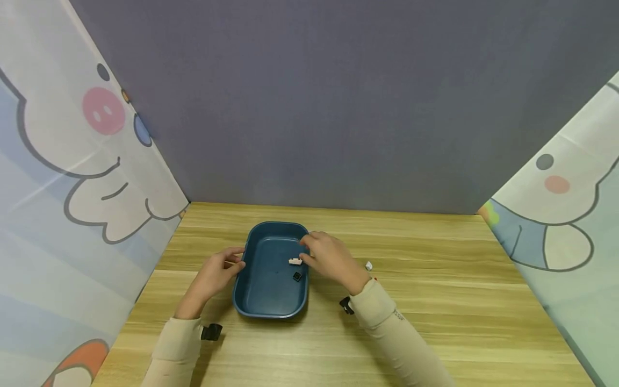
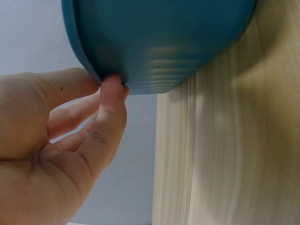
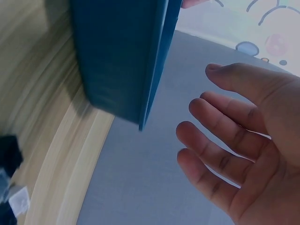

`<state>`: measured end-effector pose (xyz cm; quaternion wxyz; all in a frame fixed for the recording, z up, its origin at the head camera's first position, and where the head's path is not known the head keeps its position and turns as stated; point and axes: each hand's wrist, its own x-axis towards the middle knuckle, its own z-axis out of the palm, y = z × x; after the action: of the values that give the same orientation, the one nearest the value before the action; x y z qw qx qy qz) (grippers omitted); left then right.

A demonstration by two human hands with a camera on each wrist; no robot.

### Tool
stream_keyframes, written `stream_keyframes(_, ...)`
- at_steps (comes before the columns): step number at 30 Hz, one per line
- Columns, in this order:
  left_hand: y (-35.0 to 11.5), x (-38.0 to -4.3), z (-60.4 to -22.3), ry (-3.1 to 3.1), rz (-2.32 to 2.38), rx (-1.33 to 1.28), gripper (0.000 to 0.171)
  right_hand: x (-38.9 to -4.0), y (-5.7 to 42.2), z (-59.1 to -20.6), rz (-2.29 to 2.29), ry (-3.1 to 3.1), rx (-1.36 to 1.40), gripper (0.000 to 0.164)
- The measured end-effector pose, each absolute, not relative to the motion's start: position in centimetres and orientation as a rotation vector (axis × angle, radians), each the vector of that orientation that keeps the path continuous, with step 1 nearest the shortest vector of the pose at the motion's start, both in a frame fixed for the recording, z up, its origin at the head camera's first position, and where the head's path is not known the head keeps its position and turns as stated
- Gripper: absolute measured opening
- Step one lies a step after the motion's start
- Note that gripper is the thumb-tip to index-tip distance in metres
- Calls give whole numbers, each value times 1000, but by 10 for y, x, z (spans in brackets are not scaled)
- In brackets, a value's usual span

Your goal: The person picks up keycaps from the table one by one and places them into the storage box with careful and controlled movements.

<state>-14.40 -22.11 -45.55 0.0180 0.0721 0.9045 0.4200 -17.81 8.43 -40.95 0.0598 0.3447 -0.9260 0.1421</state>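
While the left hand (image 1: 213, 275) pinches the blue tray (image 1: 271, 298) by its edge, the right hand (image 1: 333, 259) hovers, fingers loosely parted and empty, near a white block (image 1: 295, 262) and a black block (image 1: 297, 276).

Dark blue tray (image 1: 266, 293); white piece (image 1: 295, 262); black block (image 1: 297, 276); yellow-brown wood-grain table (image 1: 435, 279); plain grey backdrop (image 1: 329, 107); cream sleeves (image 1: 174, 344)
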Motion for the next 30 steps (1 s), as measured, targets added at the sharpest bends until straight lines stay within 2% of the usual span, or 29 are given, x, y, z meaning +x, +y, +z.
stream_keyframes(20,-222,-143,-455,2813,1300,218,40,-166,178,-429,413,-2863,809,22)
stream_keyframes(30,-221,-144,-457,2822,1293,228,40,-155,205,-456,312,-2827,774,23)
